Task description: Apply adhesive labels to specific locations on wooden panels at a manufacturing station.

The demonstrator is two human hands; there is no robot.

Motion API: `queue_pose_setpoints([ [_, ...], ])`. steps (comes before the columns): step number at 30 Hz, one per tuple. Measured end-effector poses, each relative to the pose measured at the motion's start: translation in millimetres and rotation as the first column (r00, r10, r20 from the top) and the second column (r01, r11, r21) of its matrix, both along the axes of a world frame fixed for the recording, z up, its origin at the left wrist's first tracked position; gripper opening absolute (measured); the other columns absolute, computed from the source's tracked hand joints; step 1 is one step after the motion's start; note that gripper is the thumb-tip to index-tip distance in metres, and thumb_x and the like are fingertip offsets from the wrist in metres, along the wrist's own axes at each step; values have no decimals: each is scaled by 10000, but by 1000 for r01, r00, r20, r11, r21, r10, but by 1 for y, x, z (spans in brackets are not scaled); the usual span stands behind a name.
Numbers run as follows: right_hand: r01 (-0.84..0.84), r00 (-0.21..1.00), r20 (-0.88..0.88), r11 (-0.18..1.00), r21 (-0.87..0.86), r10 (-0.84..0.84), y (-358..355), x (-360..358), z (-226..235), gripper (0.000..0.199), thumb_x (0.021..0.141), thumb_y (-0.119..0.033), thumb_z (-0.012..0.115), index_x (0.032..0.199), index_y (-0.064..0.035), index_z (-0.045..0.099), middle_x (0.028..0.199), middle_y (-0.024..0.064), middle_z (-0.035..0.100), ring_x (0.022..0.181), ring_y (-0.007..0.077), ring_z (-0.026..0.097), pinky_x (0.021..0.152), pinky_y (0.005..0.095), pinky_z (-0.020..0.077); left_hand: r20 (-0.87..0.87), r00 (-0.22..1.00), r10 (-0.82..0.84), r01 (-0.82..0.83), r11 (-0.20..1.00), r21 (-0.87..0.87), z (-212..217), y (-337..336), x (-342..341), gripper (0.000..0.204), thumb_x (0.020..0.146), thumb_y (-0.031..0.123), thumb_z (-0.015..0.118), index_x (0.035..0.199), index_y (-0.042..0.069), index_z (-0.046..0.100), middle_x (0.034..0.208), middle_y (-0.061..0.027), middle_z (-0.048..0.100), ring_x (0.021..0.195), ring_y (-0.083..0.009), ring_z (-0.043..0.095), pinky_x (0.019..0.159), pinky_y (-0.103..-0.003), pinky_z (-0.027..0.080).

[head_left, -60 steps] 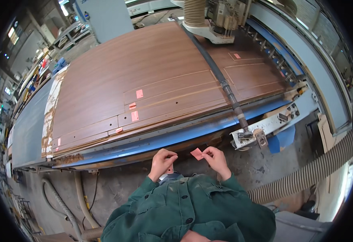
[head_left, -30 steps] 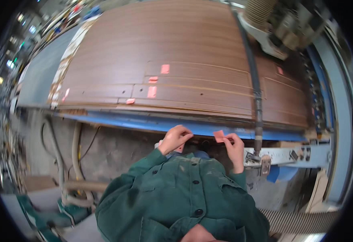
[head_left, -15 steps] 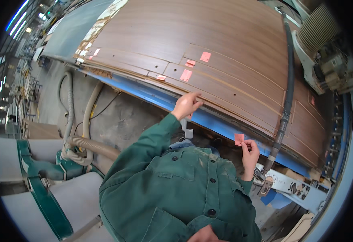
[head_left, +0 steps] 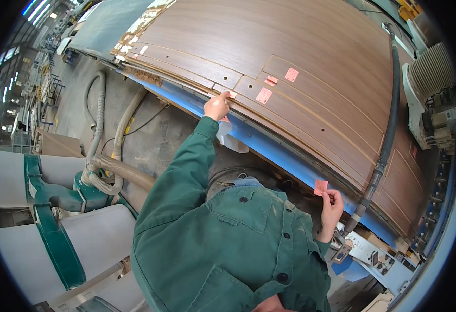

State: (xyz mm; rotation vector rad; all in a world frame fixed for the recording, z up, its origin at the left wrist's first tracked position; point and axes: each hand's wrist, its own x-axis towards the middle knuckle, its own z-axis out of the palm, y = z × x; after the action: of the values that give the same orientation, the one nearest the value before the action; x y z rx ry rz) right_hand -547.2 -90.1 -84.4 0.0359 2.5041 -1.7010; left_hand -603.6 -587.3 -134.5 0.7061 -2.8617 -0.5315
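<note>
My left hand [head_left: 216, 107] is at the board's near edge, its index finger reaching onto a small pink label [head_left: 231, 94]. From under its curled fingers hangs a curling white strip of backing paper [head_left: 232, 141], with a bit of pink showing near the palm. A pink square label [head_left: 320, 187] is pinched between thumb and fingertips of my right hand [head_left: 332, 209], in front of the machine bed's blue edge. Further pink labels [head_left: 263, 95] lie on the brown wood-grain board [head_left: 202, 31], which is cut into several pieces by narrow grooves.
A dark round bar [head_left: 387, 130] crosses above the board on the right, beside a ribbed grey machine part [head_left: 436, 65]. The blue rail [head_left: 280, 154] runs along the near side. On the left are ribbed hoses [head_left: 121, 171] and a green-and-grey dust extractor [head_left: 56, 203].
My left hand has moved left and forward, from beside the edge to the small label on the board. The right hand still holds its label. The view has shifted slightly left.
</note>
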Motion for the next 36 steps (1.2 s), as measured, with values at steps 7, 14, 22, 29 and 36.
queue_pose_setpoints([
  [7, -50, 998, -25, 998, 43, 51, -25, -5, 13, 80, 860, -69, 651, 884, -3, 612, 789, 19, 625, 724, 78, 559, 683, 226, 458, 316, 943, -107, 140, 987, -84, 12, 4, -12, 408, 851, 183, 499, 1250, 228, 569, 983, -131, 681, 937, -318, 645, 787, -424, 504],
  [14, -72, 997, -30, 996, 62, 74, -31, -8, 11, 75, 844, -55, 651, 882, -1, 614, 797, 31, 629, 751, 96, 570, 708, 245, 462, 175, 970, -168, 198, 964, -177, 6, 8, -23, 262, 908, 264, 457, 854, 115, 665, 798, -164, 676, 779, -356, 661, 669, -486, 501],
  [22, 62, 998, -10, 995, 80, -62, -14, -3, 5, 95, 810, -56, 670, 866, 4, 623, 763, 82, 645, 672, 136, 605, 640, 267, 489, 198, 961, -191, 206, 977, -54, 19, 29, -30, 229, 822, 262, 529, 959, 132, 660, 939, -159, 680, 953, -344, 637, 789, -462, 506],
  [29, 127, 992, -33, 991, 50, -126, 5, -1, 7, 91, 812, -55, 669, 855, 9, 622, 744, 67, 649, 642, 119, 590, 623, 262, 480, 130, 896, -424, 364, 872, 327, 36, 100, -48, 463, 843, 403, 620, 1186, 92, 624, 955, -194, 676, 911, -338, 653, 791, -410, 507],
  [36, 109, 994, -23, 992, 64, -108, 7, -6, 8, 90, 814, -61, 667, 845, 11, 623, 750, 73, 656, 643, 119, 597, 616, 263, 482, 150, 721, -676, 658, 736, 157, 19, 213, -78, 588, 842, 330, 589, 1384, 161, 436, 853, -180, 668, 807, -372, 641, 717, -464, 504],
])
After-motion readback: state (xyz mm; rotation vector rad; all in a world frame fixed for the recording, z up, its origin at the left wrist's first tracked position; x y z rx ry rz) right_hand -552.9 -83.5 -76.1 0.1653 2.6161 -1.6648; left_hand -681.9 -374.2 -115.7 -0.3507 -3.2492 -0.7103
